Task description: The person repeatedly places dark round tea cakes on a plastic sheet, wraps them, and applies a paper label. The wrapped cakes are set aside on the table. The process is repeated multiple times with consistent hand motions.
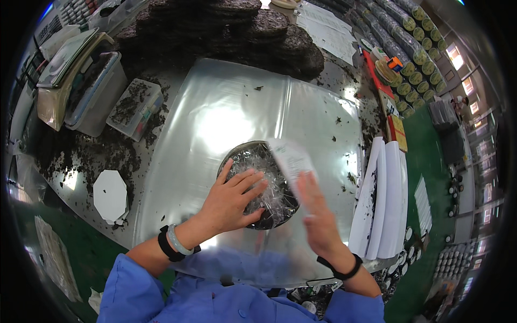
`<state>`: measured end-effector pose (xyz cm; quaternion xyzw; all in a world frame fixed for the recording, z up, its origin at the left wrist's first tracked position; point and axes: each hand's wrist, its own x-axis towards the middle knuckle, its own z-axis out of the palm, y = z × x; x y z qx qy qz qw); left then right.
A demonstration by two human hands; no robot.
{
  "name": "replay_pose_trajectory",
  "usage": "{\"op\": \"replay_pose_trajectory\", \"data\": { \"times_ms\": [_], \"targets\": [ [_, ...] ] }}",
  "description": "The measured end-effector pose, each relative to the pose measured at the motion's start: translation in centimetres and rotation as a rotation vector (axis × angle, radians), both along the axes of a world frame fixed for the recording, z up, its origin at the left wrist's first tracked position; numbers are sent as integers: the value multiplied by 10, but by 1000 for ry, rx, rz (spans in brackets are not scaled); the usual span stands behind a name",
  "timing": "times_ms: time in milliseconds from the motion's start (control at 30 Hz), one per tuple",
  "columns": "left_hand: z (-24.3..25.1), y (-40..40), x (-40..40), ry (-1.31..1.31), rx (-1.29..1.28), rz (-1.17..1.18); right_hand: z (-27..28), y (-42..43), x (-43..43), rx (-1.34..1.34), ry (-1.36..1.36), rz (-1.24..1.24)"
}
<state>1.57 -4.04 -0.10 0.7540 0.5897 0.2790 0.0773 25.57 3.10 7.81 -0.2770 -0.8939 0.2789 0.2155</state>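
A round dark bundle covered in crinkled clear plastic film (278,198) lies on a large plastic sheet (181,161) in front of me. My left hand (236,198) rests on the left part of the film, palm down with its fingers spread. To the right, my right hand (317,214) is blurred and holds a white printed paper or label (293,159) at the bundle's upper right edge. The fingers of that hand lie along the paper's lower end.
Stacked dark round cakes (266,28) stand at the back. On the left are a plastic bin (99,97), a lidded box (135,107) and white octagonal cards (110,196). Rolled white paper (389,202) lies right, below an orange-capped item (395,63). Dark flakes are scattered about.
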Motion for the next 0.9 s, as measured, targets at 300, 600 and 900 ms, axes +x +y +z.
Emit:
{"op": "replay_pose_trajectory", "data": {
  "times_ms": [300, 600, 900],
  "targets": [
    [-1, 1, 1, -26, 21, 1, -51, 4, -20, 246, -404, 142],
    [-7, -2, -3, -63, 111, -17, -14, -3, -31, 191, -472, 199],
    [-13, -4, -4, -132, 169, -3, -71, 10, -78, 301, -251, 32]
  ]
}}
